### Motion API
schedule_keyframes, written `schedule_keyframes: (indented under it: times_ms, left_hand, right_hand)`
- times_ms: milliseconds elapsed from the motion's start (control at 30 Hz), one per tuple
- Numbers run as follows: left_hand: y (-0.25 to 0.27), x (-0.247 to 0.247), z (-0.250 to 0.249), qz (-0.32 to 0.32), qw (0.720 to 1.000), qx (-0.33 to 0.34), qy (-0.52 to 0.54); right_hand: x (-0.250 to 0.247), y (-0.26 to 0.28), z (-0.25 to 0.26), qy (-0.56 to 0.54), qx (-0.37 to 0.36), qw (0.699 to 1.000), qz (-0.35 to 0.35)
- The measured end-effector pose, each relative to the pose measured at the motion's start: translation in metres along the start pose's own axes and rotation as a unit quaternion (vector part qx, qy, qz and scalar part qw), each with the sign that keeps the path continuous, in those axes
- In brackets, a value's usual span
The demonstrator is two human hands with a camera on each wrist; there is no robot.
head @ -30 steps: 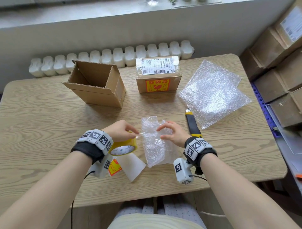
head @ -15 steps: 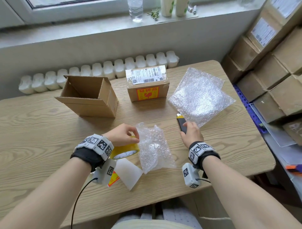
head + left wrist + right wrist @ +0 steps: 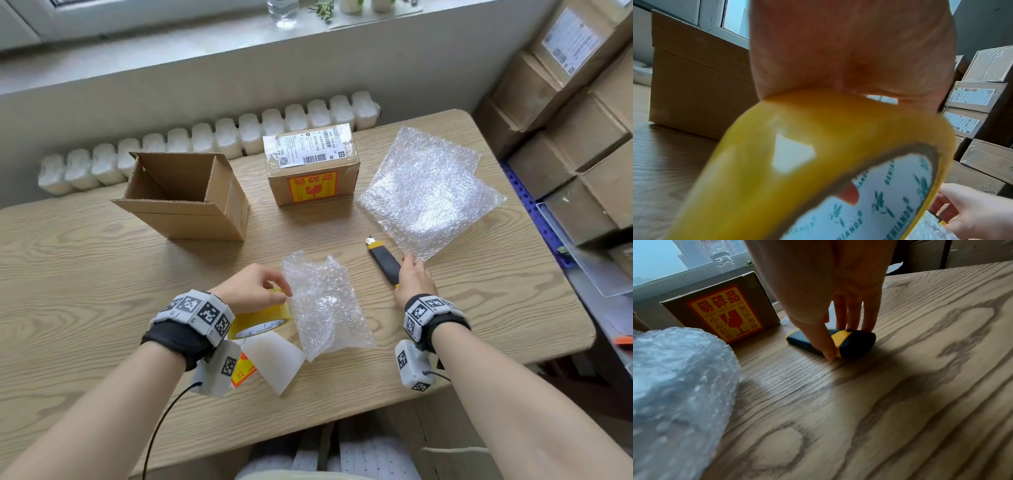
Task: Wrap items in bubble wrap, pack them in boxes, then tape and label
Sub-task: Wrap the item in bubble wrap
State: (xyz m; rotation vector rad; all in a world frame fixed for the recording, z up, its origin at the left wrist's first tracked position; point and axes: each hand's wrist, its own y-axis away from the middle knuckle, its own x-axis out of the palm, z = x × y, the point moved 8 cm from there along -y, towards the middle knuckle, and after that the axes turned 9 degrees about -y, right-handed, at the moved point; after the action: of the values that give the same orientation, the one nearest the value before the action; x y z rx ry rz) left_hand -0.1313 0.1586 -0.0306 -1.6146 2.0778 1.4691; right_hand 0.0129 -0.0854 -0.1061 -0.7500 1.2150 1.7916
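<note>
A bubble-wrapped bundle [image 3: 325, 305] lies at the table's front middle. Just left of it, my left hand [image 3: 270, 291] grips a yellow tape roll [image 3: 260, 322]. The left wrist view fills with that tape roll [image 3: 818, 162], one fingertip showing inside its core. To the bundle's right, my right hand [image 3: 407, 270] pinches the near end of a black-and-yellow utility knife [image 3: 383, 260] that lies on the wood. The right wrist view shows thumb and fingers either side of the knife [image 3: 855, 340]. An open cardboard box [image 3: 185, 195] stands at the back left.
A sealed, labelled box [image 3: 311, 164] with a fragile sticker stands at the back middle. Loose bubble wrap sheets [image 3: 428, 192] lie back right. Sticker sheets [image 3: 274, 359] lie under my left wrist. Stacked cartons [image 3: 582, 120] stand off the table's right edge.
My right hand left the bundle, moved right and took hold of the knife's near end. My left hand stays on the tape roll.
</note>
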Motion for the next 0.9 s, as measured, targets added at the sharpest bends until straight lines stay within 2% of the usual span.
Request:
schedule_keyframes:
  times_ms: [133, 267, 467, 633, 900]
  left_hand:
    - [0.003, 0.003, 0.005, -0.002, 1.0, -0.008, 0.004]
    - [0.007, 0.006, 0.009, -0.008, 1.0, -0.018, -0.004]
    - [0.006, 0.007, 0.013, -0.006, 1.0, -0.01, -0.007]
    - [0.004, 0.002, 0.014, -0.054, 0.998, -0.011, -0.015]
    - [-0.002, 0.007, 0.019, -0.08, 0.997, -0.021, -0.006]
  right_hand:
    - [0.0, 0.009, 0.004, -0.021, 0.001, 0.997, 0.068]
    - [-0.005, 0.027, 0.018, -0.156, -0.013, 0.981, 0.118]
    - [-0.012, 0.072, 0.057, -0.333, -0.028, 0.919, 0.211]
    - [0.004, 0.109, 0.078, -0.406, 0.002, 0.848, 0.34]
    - [0.04, 0.139, 0.087, -0.487, 0.06, 0.787, 0.374]
